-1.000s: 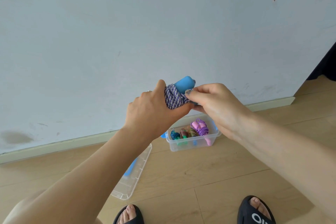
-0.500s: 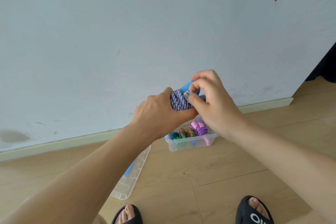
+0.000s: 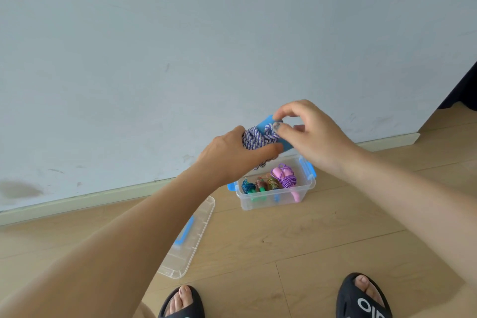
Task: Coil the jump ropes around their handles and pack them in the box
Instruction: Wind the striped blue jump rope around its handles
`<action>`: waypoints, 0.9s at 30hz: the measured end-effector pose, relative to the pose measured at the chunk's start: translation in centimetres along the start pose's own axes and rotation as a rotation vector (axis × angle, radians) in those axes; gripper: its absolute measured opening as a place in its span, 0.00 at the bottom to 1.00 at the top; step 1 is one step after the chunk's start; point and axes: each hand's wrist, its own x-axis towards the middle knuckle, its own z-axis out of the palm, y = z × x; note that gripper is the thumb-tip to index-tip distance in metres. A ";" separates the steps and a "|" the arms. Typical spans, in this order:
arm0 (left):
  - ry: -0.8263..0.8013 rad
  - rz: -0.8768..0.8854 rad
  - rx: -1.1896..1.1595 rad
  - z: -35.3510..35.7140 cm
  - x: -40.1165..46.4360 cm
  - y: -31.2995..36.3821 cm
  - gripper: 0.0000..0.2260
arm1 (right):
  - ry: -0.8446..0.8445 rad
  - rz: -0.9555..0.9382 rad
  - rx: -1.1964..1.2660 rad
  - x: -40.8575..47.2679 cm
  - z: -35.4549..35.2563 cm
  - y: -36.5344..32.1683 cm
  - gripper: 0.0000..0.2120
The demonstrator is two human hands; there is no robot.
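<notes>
Both hands grip the blue-handled rope (image 3: 259,137), left hand (image 3: 232,155) clutching coils, right hand (image 3: 309,134) pinching a loop; slipper (image 3: 366,299) lettering unreadable.

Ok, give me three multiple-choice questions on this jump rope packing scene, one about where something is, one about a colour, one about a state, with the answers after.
1. Where does the clear plastic lid with a blue handle lie?
A. on the box
B. on the wooden floor left of the box
C. against the wall

2. What colour are the handles of the purple-and-white braided rope?
A. blue
B. pink
C. green

3. What state is the clear plastic box with blue latches in?
A. closed
B. open and empty
C. open, holding coiled ropes

Answers: 1 B, it lies flat on the floor. 2 A, blue handles show between the left hand and right hand. 3 C, several coiled ropes sit inside.
</notes>
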 end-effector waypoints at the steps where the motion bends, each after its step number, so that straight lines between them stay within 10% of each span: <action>1: -0.023 -0.020 -0.041 0.2 0.5 -0.2 0.30 | 0.042 0.046 0.041 0.2 -0.2 0.1 0.08; 4: -0.092 -0.103 -0.263 1.2 1.9 -0.9 0.30 | 0.135 0.291 0.157 0.9 0.1 0.7 0.14; 11: -0.254 -0.347 -0.573 5.7 5.7 -1.1 0.37 | -0.244 0.776 0.702 3.1 3.7 4.2 0.16; 27: -0.391 -0.389 -0.169 16.5 19.7 -14.1 0.10 | -0.256 0.875 0.178 13.1 20.8 24.1 0.33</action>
